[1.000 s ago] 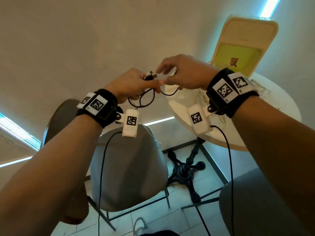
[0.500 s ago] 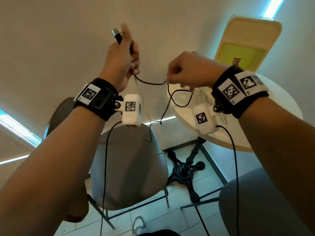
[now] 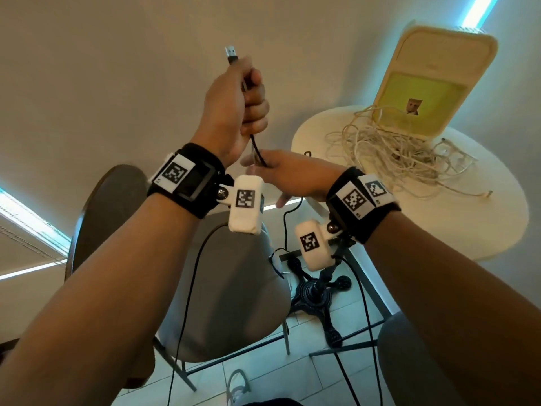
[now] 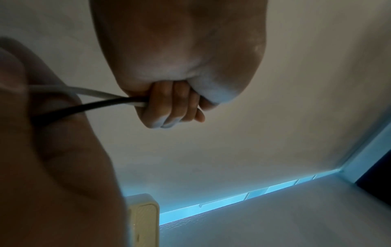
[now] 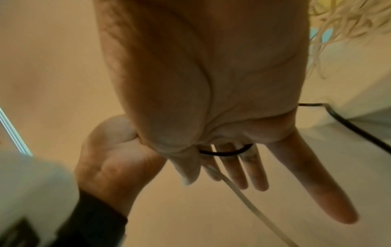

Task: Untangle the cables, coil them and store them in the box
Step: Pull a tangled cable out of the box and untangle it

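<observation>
A thin black USB cable [image 3: 257, 150] is gripped in the fisted left hand [image 3: 234, 106], metal plug up; a white cable is also held there. The black cable is pinched lower down by the right hand [image 3: 292, 177], other fingers straight. A tangle of white cables [image 3: 389, 150] lies on the round white bench [image 3: 483, 230], touching the open cream plastic box [image 3: 421, 80], whose contents cannot be told.

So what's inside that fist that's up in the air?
The left hand grips a black cable, its USB plug poking out on top. The left wrist view shows a white cable too. The stretch inside the fingers is hidden.
</observation>
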